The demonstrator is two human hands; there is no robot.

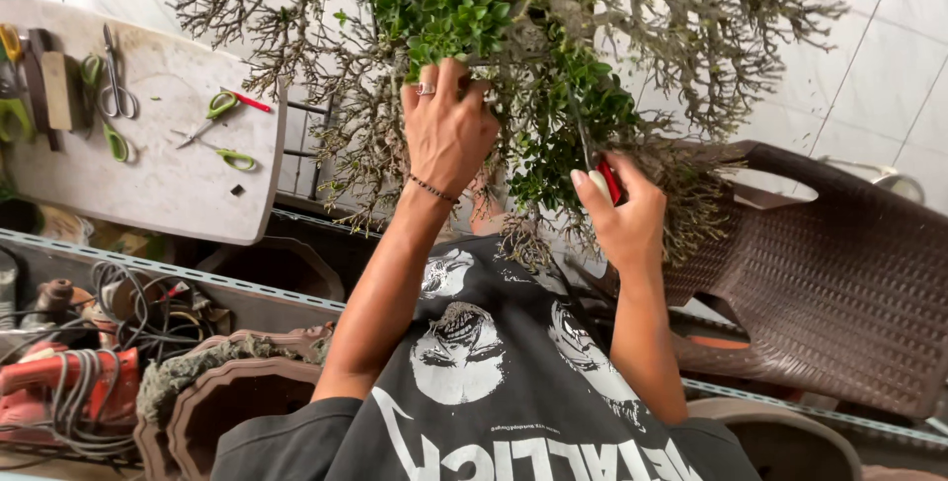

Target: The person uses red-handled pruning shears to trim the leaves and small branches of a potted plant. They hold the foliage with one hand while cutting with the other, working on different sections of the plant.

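Observation:
A bonsai-like tree (513, 37) with dense green leaves in the middle and many bare grey twigs fills the top of the view. My left hand (446, 125), with a ring and a bead bracelet, reaches up into the foliage and pinches a twig among the green leaves. My right hand (622, 214) is lower and to the right, closed on red-handled pruning scissors (604, 177). Their thin dark blades point up into the leaves. My black printed shirt (494, 382) shows at the bottom.
A pale worktop (148, 175) at left carries several green-handled scissors (222, 106) and other hand tools. A brown woven chair (839, 283) stands at right. Brown ceramic pots (237, 392), a red power tool (59, 382) and tangled cables lie lower left under a metal rail.

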